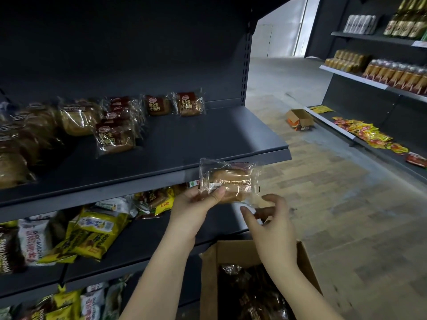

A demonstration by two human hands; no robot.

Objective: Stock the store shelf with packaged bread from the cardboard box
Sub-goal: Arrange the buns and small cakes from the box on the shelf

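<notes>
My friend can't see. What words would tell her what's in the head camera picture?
A person's left hand pinches a clear packet of bread in front of a dark store shelf, with the right hand open close beside it. More bread packets sit on the shelf, and an open cardboard box is below.

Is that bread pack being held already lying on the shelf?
No, the left hand pinches the bread pack in the air in front of the shelf edge.
</notes>
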